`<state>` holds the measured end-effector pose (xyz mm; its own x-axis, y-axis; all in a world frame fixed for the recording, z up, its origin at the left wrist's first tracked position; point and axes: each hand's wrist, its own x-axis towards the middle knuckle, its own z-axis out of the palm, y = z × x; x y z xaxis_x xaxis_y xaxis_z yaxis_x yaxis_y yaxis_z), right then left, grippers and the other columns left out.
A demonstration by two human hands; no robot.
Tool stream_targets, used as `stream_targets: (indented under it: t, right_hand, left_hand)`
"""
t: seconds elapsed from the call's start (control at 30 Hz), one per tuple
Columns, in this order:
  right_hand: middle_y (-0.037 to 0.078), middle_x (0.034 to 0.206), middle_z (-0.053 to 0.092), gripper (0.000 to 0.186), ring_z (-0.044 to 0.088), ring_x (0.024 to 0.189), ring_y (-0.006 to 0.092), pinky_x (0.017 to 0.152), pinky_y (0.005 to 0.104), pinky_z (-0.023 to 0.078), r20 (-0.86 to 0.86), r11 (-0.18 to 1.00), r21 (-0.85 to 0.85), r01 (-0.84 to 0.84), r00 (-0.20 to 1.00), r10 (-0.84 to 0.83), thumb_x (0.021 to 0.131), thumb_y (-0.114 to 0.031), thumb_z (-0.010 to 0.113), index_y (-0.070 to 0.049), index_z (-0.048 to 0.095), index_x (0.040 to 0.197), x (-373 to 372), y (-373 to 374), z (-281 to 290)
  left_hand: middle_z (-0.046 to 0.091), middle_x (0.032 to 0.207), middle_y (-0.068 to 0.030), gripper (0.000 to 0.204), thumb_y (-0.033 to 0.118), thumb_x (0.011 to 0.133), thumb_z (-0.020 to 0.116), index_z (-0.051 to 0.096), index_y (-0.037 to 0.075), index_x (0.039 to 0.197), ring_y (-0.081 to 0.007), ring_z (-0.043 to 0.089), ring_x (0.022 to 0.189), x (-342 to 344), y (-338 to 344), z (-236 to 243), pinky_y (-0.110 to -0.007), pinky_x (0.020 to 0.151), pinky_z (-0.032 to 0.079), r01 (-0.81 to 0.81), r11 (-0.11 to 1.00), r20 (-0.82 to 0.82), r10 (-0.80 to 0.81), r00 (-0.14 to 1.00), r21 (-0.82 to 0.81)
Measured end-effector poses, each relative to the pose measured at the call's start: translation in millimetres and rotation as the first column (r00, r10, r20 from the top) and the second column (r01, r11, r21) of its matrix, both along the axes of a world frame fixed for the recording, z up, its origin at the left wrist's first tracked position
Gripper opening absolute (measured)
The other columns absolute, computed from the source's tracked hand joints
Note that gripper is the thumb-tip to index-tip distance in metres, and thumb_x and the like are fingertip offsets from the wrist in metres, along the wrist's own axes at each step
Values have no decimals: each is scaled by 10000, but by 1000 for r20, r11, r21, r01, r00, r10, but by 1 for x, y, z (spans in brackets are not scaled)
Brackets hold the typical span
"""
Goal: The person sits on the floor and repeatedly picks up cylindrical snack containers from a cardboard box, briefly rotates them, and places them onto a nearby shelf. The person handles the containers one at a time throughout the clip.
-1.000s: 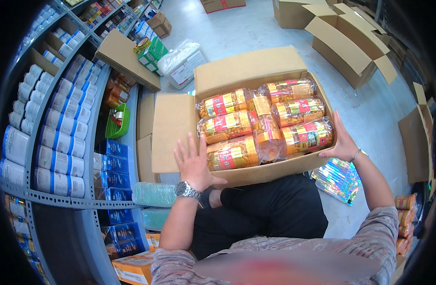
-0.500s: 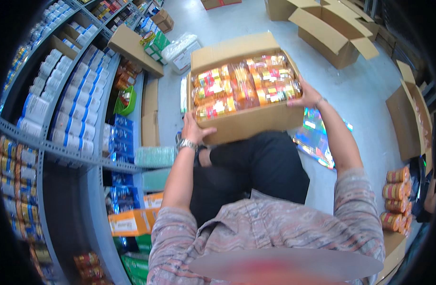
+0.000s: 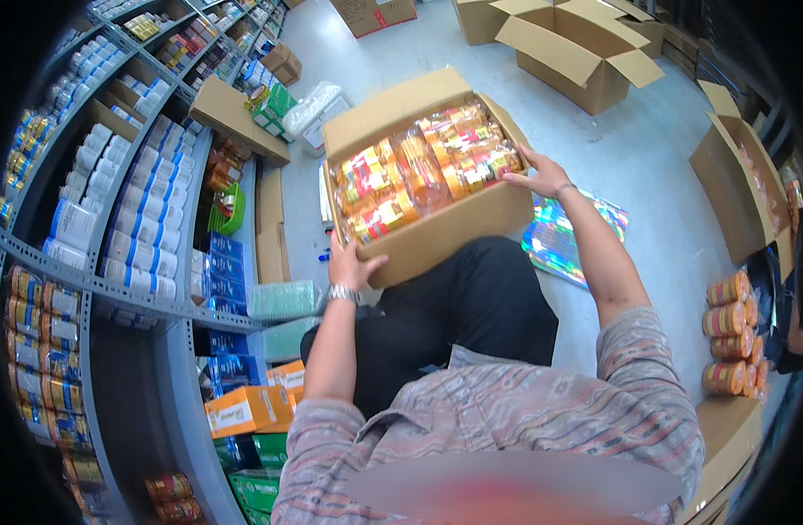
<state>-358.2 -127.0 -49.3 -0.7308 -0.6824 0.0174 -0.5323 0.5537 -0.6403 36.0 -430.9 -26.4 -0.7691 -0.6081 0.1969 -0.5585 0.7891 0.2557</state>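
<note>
An open cardboard box (image 3: 449, 232) full of plastic-wrapped jars with orange contents and yellow-red labels (image 3: 366, 171) is held over my knees, its back flap standing out. My left hand (image 3: 351, 261) grips the box's near left corner, with the thumb on the front face. My right hand (image 3: 537, 172) grips the near right corner, its thumb along the top edge. A shiny holographic sheet (image 3: 572, 236) lies on the floor right of the box.
Metal shelves of white-and-blue containers (image 3: 143, 227) line the left, with orange boxes (image 3: 244, 411) and green boxes low down. Open cartons (image 3: 576, 61) stand behind on the floor (image 3: 646, 166), another carton (image 3: 734, 201) on the right, above stacked orange packs (image 3: 725, 337).
The box has moved up and away from my body and turned slightly counterclockwise. My left hand has gone from spread fingers on its edge to gripping its corner.
</note>
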Motion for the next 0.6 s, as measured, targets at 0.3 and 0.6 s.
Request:
stream_targets:
  t: [0.3, 0.6]
  right_hand:
    - [104, 1699, 269, 1104, 235, 1562, 362, 1234, 554, 276, -91, 747, 391, 538, 830, -551, 806, -689, 747, -118, 286, 1632, -80, 83, -136]
    - [177, 1612, 386, 1362, 376, 1488, 366, 1226, 496, 333, -34, 740, 612, 279, 944, -328, 525, -600, 957, -123, 294, 1615, -5, 160, -175]
  left_hand:
    - [290, 1605, -349, 538, 413, 746, 896, 684, 100, 1128, -482, 543, 1302, 11, 21, 4, -479, 1067, 483, -100, 993, -14, 101, 995, 68]
    - [424, 1570, -231, 901, 231, 818, 882, 388, -28, 1526, -336, 401, 1467, 51, 12, 10, -426, 1218, 310, -62, 981, -258, 109, 960, 183]
